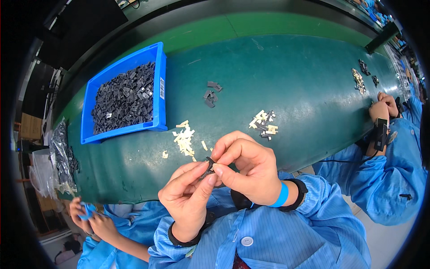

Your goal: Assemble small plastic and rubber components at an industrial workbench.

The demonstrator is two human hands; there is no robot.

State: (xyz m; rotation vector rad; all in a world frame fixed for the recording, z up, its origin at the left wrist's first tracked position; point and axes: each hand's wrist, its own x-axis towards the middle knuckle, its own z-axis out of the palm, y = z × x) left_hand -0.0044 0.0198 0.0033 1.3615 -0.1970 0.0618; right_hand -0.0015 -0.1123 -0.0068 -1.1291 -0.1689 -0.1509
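Between my two hands, close to the table's near edge, is a small black plastic part (pixel 209 165). My left hand (pixel 188 190) pinches it between thumb and fingers from the left. From the right, my right hand (pixel 246 168) grips the same part with thumb and forefinger; a blue band circles that wrist. Fingers cover most of the part, so its shape is hard to make out. Just beyond my hands lies a loose pile of cream plastic pieces (pixel 184 140). Farther right sits a mixed heap of cream and black pieces (pixel 264 123).
A blue bin (pixel 160 89) full of dark plastic parts (pixel 125 98) stands at the left on the green table (pixel 295 71). Several dark pieces (pixel 210 96) lie mid-table. Co-workers' hands (pixel 383 107) work at the right and at the lower left (pixel 96 222). Clear bags (pixel 60 157) hang at the left edge.
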